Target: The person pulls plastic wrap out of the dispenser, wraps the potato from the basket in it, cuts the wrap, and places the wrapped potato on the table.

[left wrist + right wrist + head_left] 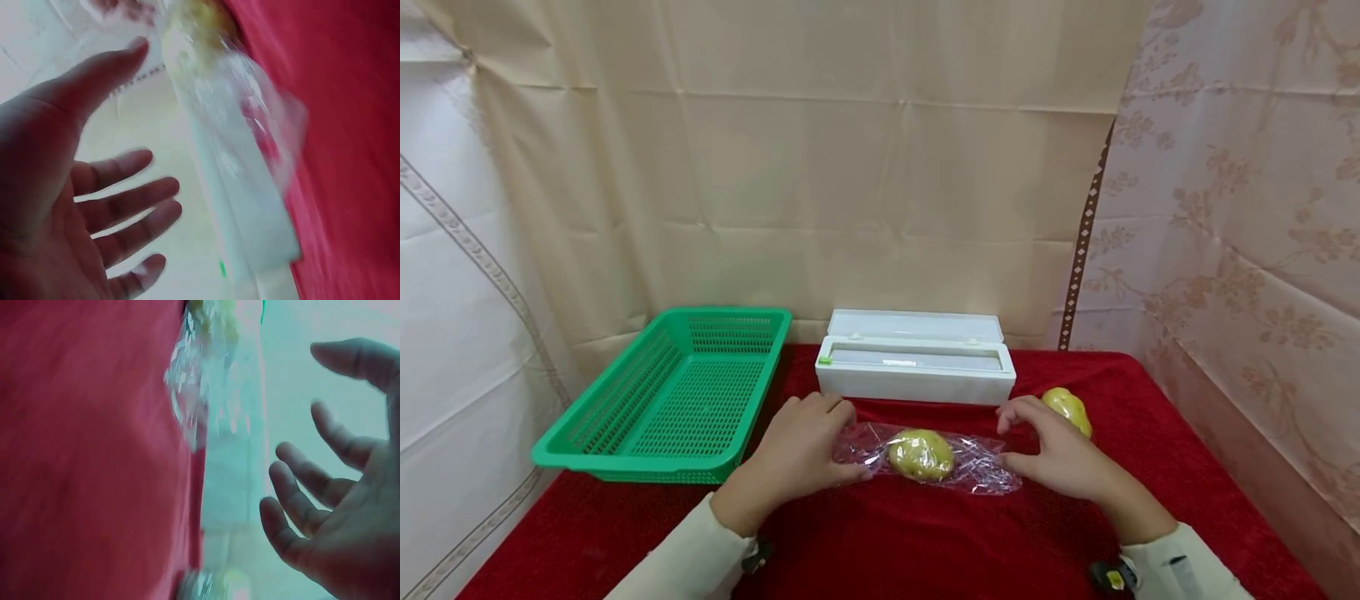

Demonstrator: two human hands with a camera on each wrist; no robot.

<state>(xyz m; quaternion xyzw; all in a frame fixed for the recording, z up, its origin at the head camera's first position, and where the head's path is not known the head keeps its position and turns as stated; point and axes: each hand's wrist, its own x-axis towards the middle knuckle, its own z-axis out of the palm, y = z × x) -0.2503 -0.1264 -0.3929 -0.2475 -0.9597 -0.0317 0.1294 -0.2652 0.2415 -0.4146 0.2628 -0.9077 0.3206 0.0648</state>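
A yellow-green, rounded piece of produce [921, 455] lies wrapped in clear cling film [985, 467] on the red cloth, the loose film spreading out to both sides. By the film's left end is my left hand [801, 446], fingers spread and slightly bent; the left wrist view shows nothing in its palm [50, 250]. My right hand [1063, 458] hovers at the film's right end, its fingers [290, 487] loosely bent around nothing. Behind the wrapped piece stands a white cling film dispenser [917, 387] with its lid raised.
A green plastic basket [561, 460] stands on the left. Another yellow-green piece [1067, 408], shiny as if wrapped, lies beyond my right hand and is partly covered by it. Red cloth [910, 542] covers the table, with a beige curtain [865, 167] behind.
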